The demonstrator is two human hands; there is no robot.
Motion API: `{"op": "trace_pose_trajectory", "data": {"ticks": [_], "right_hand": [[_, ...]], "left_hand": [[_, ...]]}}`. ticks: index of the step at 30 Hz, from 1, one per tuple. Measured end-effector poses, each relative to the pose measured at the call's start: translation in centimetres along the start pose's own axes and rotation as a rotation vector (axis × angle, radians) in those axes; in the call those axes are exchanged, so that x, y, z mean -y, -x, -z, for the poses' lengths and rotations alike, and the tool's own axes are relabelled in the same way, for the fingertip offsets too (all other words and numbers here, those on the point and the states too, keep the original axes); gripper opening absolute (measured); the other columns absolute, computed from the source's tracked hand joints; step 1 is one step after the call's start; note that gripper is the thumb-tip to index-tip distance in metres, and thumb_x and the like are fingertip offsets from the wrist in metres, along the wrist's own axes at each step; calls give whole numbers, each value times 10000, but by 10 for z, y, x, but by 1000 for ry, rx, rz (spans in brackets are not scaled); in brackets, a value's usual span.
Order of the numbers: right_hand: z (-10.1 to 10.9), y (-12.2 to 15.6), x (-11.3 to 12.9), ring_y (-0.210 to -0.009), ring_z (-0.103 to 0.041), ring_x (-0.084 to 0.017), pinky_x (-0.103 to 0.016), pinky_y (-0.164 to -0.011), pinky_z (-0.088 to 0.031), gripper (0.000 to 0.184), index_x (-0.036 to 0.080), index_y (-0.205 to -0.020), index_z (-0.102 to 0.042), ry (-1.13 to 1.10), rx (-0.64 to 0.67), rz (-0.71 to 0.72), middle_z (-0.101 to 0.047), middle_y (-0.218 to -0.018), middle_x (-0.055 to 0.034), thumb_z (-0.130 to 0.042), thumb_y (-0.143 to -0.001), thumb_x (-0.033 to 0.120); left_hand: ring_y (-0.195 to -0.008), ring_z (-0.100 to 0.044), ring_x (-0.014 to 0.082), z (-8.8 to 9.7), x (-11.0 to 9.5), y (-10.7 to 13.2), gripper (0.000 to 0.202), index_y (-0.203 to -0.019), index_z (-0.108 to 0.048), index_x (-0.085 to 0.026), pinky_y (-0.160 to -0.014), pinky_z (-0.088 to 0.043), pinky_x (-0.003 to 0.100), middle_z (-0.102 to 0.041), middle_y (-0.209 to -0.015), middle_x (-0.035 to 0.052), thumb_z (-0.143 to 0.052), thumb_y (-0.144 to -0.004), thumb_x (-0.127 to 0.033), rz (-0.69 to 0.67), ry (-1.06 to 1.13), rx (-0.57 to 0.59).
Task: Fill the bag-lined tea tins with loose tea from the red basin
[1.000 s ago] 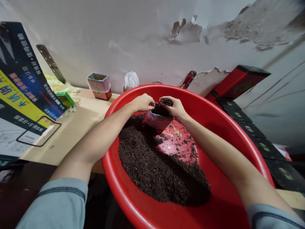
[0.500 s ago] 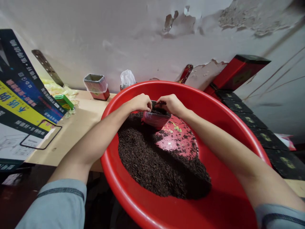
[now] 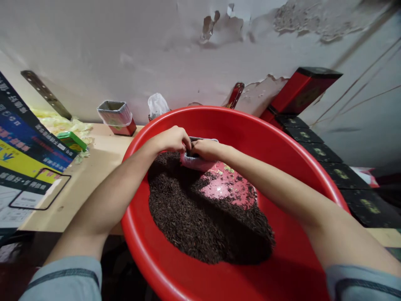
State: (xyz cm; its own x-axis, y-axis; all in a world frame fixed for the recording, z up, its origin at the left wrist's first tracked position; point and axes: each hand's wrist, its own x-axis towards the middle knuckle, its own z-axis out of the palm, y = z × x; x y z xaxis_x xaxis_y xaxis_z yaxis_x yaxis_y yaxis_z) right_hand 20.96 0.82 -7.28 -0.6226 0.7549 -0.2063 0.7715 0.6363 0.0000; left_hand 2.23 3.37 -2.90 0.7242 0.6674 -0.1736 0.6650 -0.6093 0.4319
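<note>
A small rectangular tin (image 3: 198, 164) lined with a clear plastic bag sits inside a large red basin (image 3: 138, 209), near its far side. My left hand (image 3: 176, 139) is at the tin's left rim, its fingers curled and bent down. Across the mouth of the tin lies my right hand (image 3: 206, 149), fingers folded inward and close to the left fingertips. Whatever the fingertips grip is hidden. Dark loose dried leaves (image 3: 200, 225), resembling tea, are heaped in the basin nearer to me.
Another bag-lined red tin (image 3: 120, 128) stands on the wooden table (image 3: 103, 146), left of the basin. Near it are a green box (image 3: 72, 141) and a printed carton (image 3: 28, 159). Black-topped tins (image 3: 340, 174) line the right side. A peeling wall (image 3: 125, 42) rises behind.
My right hand has moved left across the tin's mouth, closer to my left hand. The whole view has shifted slightly, so most things appear farther left.
</note>
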Motion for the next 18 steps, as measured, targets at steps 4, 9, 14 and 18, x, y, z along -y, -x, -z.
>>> {"op": "trace_pose_trajectory", "data": {"ticks": [4,9,14,18], "right_hand": [[19,-2,-25,-943,-700,-228,-341,-892,-516,265,216,-1076,-785,-159,-92,-84,-765,-1065,-95,-595,-894,184],[-8,34,-38,-1410,-462,-368,-517,-1173,-381,771,184,-1507,-501,-384,-432,-293,-494,-1521,-179,-665,-864,577],[-41,39,-31,-1515,-310,-387,-528,-1232,-291,1014,153,-1616,-253,-523,-330,-434,-259,-1652,-214,-582,-849,729],[-34,36,-35,-1457,-386,-410,-503,-1201,-348,1154,132,-1578,-300,-530,-259,-373,-321,-1591,-240,-746,-694,724]], "left_hand": [[-914,-717,207,2,16,-3,440,-1088,-804,-214,-822,-517,288,-790,-1031,66,-625,-713,-68,197,-88,-171],[-1243,-599,407,-43,34,-21,740,-1314,-685,-181,-1027,-471,436,-662,-1340,206,-877,-631,-392,468,-254,158],[-1455,-337,489,-102,35,-29,1022,-1540,-451,-175,-1142,-334,604,-422,-1532,312,-824,-680,-580,639,-279,135],[-1350,-496,485,-116,41,-25,991,-1444,-558,-208,-1050,-461,552,-523,-1466,276,-898,-564,-511,683,-196,84]]}}
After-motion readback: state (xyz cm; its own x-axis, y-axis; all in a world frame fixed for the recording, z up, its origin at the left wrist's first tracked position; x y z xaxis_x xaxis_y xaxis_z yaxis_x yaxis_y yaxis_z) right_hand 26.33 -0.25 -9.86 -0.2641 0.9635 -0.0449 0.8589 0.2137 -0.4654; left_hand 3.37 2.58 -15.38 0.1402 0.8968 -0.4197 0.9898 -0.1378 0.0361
